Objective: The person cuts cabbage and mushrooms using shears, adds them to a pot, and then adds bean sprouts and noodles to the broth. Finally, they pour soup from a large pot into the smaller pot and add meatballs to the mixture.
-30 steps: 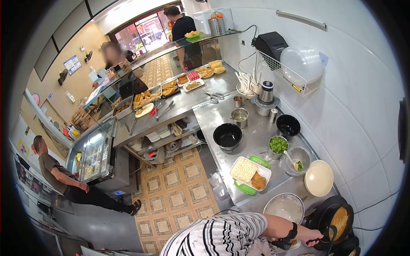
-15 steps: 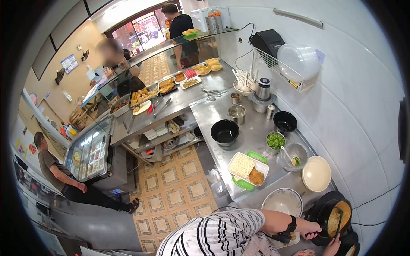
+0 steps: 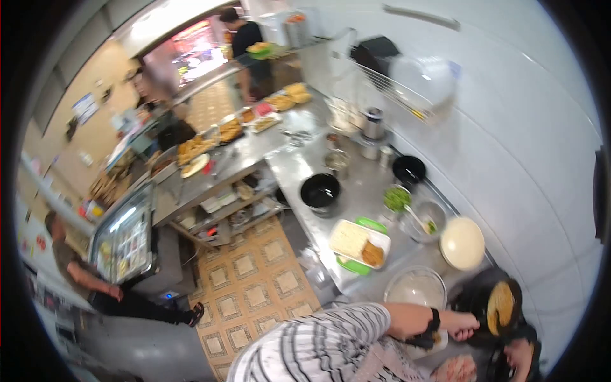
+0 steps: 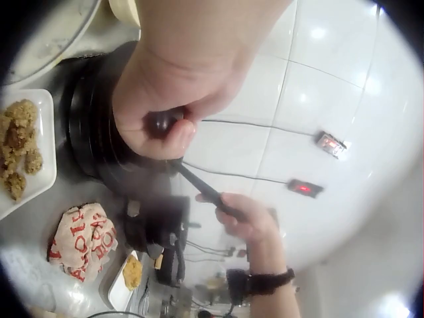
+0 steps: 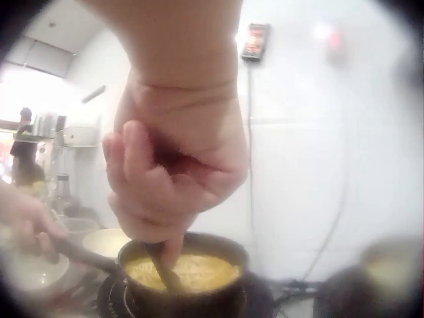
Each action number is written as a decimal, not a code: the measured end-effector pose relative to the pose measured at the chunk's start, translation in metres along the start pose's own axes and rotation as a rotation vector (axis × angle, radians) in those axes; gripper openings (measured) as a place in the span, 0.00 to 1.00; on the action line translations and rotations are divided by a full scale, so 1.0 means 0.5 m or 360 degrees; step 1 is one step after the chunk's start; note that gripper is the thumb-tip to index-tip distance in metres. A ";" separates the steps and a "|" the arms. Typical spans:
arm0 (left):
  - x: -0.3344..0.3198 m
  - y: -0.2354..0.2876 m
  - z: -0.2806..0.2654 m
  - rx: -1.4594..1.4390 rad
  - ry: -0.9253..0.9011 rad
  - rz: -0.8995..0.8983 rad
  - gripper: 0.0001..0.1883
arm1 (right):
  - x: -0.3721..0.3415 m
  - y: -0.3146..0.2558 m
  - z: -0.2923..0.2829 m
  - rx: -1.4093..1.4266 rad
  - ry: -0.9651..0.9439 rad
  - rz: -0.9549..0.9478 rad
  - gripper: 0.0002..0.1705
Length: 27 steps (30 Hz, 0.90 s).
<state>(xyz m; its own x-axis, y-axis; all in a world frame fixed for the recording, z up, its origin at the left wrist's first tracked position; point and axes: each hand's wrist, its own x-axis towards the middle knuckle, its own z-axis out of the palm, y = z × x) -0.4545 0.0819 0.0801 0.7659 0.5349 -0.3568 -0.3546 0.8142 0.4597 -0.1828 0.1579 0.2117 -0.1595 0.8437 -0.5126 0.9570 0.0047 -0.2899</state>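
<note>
My left hand (image 3: 461, 325) grips the handle of a black pan (image 5: 228, 248) at the lower right of the head view. Its fingers curl round the dark handle (image 4: 162, 120) in the left wrist view. Yellow food (image 3: 501, 309) like egg spreads over the pan's bottom. My right hand (image 5: 175, 169) hangs over the pan with its fingers curled round a dark spatula (image 4: 199, 185). The spatula's lower end dips into the yellow food in the right wrist view. Blur softens the right hand in the head view.
Left of the pan stand a patterned bowl (image 3: 417, 290) and a cream bowl (image 3: 463, 244). A white tray (image 3: 377, 237) holds a noodle block and a brown patty. Beside the stove sit a crumpled printed cloth (image 4: 83, 242) and a plate of brown pieces (image 4: 43, 149).
My right hand came into the head view from below and has moved right beside the pan. My left hand keeps its grip on the handle. The head view has shifted and blurred.
</note>
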 end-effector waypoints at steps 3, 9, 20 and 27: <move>-0.098 0.028 0.067 0.0147 0.0264 0.0110 0.12 | -0.029 -0.049 -0.008 0.0557 -0.0411 -0.0028 0.12; -0.013 0.030 0.009 -0.0046 0.0337 -0.0112 0.06 | -0.051 0.016 0.050 0.1540 -0.0196 0.0240 0.11; 0.027 0.050 -0.036 -0.0584 -0.0065 -0.0247 0.11 | -0.075 -0.065 0.216 0.0092 0.1194 -0.0178 0.23; 0.027 0.047 -0.019 -0.0531 -0.0005 -0.0244 0.12 | -0.052 -0.071 0.244 0.0063 0.1279 0.0112 0.24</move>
<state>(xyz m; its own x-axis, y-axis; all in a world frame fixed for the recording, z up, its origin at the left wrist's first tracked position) -0.4578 0.1104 0.0786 0.8251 0.4009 -0.3981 -0.3906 0.9139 0.1107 -0.2424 0.0703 0.1366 0.1380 0.9695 0.2028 0.9466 -0.0688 -0.3149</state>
